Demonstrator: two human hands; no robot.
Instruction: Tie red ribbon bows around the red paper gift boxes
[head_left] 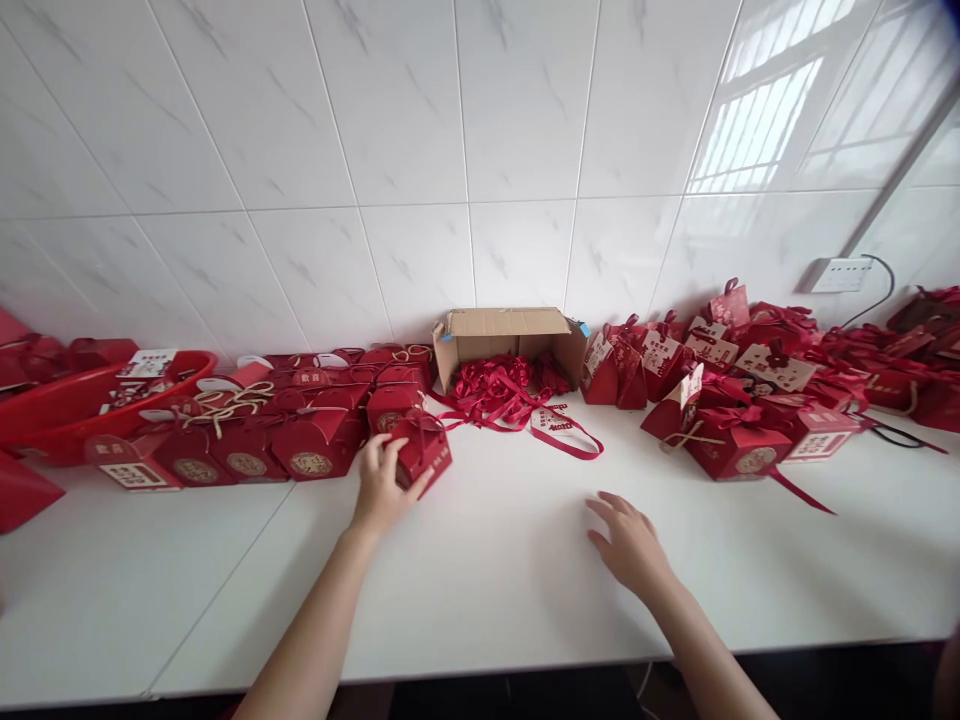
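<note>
My left hand (384,490) grips a small red gift box (427,452) at the right end of a row of like boxes, its fingers closed around the left side. The box appears tilted. Over the white tabletop, my right hand (626,540) hovers with fingers apart and nothing in them. Behind the hands, a cardboard box (510,322) lies with its open side facing me, and red ribbons (491,392) spill from it. A white tag (551,425) with red print and a ribbon loop rest at its right front.
Several red gift boxes (247,455) line the left side, beside a red plastic basin (97,405). On the right is a pile of gift boxes with ribbons and tags (742,440). A power strip (840,275) is fixed to the tiled wall (412,120). The table's front edge (465,670) runs below my arms.
</note>
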